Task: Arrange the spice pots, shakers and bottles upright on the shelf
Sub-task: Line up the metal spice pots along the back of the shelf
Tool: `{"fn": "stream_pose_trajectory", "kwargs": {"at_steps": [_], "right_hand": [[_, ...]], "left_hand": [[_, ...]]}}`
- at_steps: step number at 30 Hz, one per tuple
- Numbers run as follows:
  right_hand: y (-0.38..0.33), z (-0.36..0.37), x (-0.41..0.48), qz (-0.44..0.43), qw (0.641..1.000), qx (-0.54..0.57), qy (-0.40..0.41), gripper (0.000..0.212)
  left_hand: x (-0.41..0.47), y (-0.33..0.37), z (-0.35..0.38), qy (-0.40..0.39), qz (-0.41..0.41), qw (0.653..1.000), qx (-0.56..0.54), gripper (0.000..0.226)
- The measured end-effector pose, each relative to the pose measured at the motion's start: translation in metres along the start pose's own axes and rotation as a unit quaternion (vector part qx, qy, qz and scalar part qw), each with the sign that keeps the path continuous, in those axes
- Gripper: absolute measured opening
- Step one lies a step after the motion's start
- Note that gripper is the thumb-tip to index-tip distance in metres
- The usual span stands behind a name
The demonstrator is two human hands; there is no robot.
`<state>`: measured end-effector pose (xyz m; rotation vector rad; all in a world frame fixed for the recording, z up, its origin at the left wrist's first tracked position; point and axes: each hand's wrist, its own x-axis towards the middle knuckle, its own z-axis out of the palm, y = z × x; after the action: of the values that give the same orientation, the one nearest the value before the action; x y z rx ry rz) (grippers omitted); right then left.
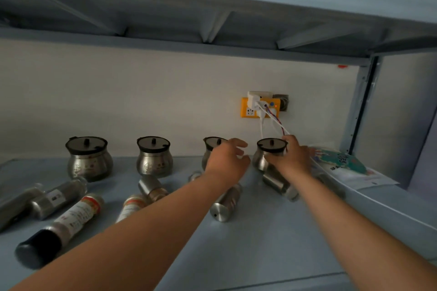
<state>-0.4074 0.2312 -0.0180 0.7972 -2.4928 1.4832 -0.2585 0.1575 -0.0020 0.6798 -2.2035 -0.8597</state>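
Rightmost spice pot [266,151]: upright at the back wall, right hand [293,158] wrapped around its right side, fingers curled on the rim and body. Third pot [209,149] just left of it, upright, half hidden behind left hand [227,160]; that hand is loose, fingers spread, holding nothing, contact with the pot unclear. Two more pots [88,160] [155,158] upright further left, well spaced. All four are bulbous brushed steel with dark lids and small knobs; contents not visible. In front, everything lies on its side: steel shaker [224,204] under the left forearm, another [279,182] under the right wrist, steel cylinders [56,196] [152,186], a labelled bottle [79,214] with a dark cap, and a smaller labelled one [132,205]. Shelf [260,248] is smooth pale blue metal. Yellow socket [246,111] with plugs on the wall, printed packet [350,165] flat at far right
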Motion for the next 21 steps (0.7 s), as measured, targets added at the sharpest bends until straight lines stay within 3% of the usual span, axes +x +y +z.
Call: {"fn": "stream_pose_trajectory", "kwargs": {"at_steps": [3, 6, 9, 15, 21], "right_hand": [[0.002, 0.005, 0.014, 0.033, 0.997, -0.039, -0.054, 0.075], [0.002, 0.011, 0.020, 0.017, 0.994, -0.083, -0.071, 0.065], [0.003, 0.015, 0.020, 0.010, 0.996, -0.051, -0.070, 0.057], [0.000, 0.026, 0.023, -0.015, 0.998, -0.052, -0.044, 0.058], [-0.003, 0.024, 0.024, -0.004, 0.999, -0.027, -0.033, 0.052]], "left_hand": [[0.000, -0.001, 0.001, -0.008, 0.001, 1.000, -0.020, 0.029], [-0.002, -0.003, -0.001, -0.023, -0.003, 0.999, -0.043, 0.029], [-0.007, -0.005, -0.002, -0.027, -0.004, 0.998, -0.049, 0.030], [-0.017, 0.000, 0.000, -0.031, 0.002, 0.999, -0.029, 0.033], [-0.018, 0.002, -0.010, -0.006, -0.022, 0.996, -0.081, 0.026]]}}
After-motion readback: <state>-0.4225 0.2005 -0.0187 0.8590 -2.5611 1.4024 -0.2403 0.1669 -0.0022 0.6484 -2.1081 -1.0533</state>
